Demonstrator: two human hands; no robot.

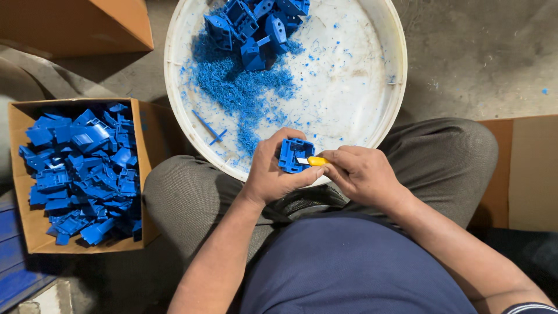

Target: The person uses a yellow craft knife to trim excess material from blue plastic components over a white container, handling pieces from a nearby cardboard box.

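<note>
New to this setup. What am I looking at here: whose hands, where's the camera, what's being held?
There is no machine: a seated person works with bare hands, filmed by a camera on their own head looking down. The left hand holds a blue plastic part. The right hand holds a small knife with a yellow handle, its blade against the part. In front sits a white round tub with blue shavings and a few more parts. A cardboard box full of blue parts stands to the person's left.
</note>
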